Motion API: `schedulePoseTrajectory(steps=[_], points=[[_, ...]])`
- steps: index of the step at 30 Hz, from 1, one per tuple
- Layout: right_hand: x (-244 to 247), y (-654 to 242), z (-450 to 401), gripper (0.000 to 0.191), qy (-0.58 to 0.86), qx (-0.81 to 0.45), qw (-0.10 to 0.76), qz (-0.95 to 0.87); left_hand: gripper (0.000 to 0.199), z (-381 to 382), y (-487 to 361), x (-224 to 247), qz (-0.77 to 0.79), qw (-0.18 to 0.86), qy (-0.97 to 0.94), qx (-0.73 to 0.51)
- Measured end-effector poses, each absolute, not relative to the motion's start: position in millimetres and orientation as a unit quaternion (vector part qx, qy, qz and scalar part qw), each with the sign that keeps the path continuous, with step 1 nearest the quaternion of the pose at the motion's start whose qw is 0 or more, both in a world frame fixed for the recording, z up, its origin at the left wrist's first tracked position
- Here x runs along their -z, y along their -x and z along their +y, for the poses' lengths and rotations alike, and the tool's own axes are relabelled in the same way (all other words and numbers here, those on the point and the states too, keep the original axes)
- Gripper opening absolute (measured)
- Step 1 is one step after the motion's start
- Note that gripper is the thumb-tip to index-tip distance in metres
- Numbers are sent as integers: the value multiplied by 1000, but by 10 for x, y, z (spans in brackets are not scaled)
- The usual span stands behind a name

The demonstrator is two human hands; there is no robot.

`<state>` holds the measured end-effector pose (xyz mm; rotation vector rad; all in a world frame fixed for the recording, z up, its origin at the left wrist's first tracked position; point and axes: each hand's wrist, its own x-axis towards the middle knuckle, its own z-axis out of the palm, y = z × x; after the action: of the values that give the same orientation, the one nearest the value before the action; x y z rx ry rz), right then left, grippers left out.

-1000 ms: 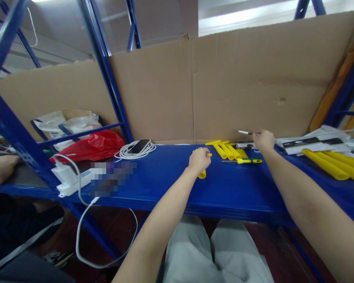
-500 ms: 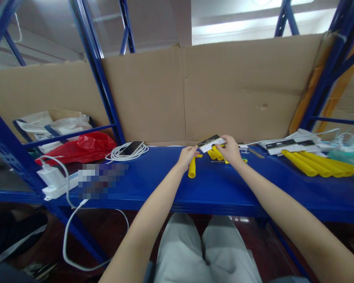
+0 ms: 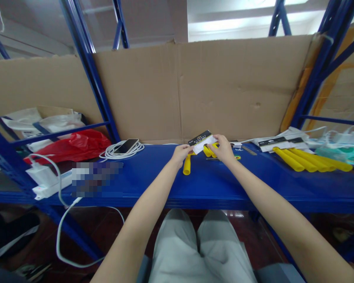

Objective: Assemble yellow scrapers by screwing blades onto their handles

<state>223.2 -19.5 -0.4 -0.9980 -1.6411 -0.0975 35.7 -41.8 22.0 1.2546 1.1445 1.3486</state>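
A black and white printed card (image 3: 201, 141) is held tilted above the blue shelf top (image 3: 153, 177). My left hand (image 3: 179, 154) is closed on its left end, and the fingers of my right hand (image 3: 223, 148) pinch the right end. Just below my left fingers is a yellow tube (image 3: 187, 167), its upper part partly hidden; I cannot tell whether that hand touches it. More short yellow pieces (image 3: 209, 151) lie behind the card beside my right hand. A thin tool with a yellow-green end (image 3: 237, 157) rests under my right wrist.
Several yellow tubes (image 3: 301, 160) with black and white cards (image 3: 273, 144) lie at the right. To the left are a phone (image 3: 127, 146) on a coiled white cable (image 3: 109, 152), a power strip (image 3: 53, 186) and a red bag (image 3: 76, 145). Cardboard (image 3: 224, 86) stands behind.
The card has turned slightly, and its printed face shows more toward me. Both hands still grip its ends. The whole view has shifted a little.
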Motion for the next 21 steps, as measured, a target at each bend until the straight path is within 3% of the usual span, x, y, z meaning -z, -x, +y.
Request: schedulePoseTrajectory(steps=[5, 9, 14, 17, 21], points=[[48, -2176, -158, 42, 398, -128, 596, -686, 14, -321, -307, -184, 464, 483, -444, -595], [75, -2170, -140, 31, 402, -244, 583, -662, 10, -343, -298, -220, 465, 506, -393, -611], [57, -2184, -164, 16, 401, -157, 591, -682, 7, -345, -290, -231, 461, 519, -373, -615], [29, -2176, -181, 21, 409, -119, 600, -678, 10, -324, -285, -210, 459, 517, -387, -610], [-5, -2170, -213, 34, 415, -198, 610, -646, 16, -305, -270, -185, 481, 491, -436, -581]])
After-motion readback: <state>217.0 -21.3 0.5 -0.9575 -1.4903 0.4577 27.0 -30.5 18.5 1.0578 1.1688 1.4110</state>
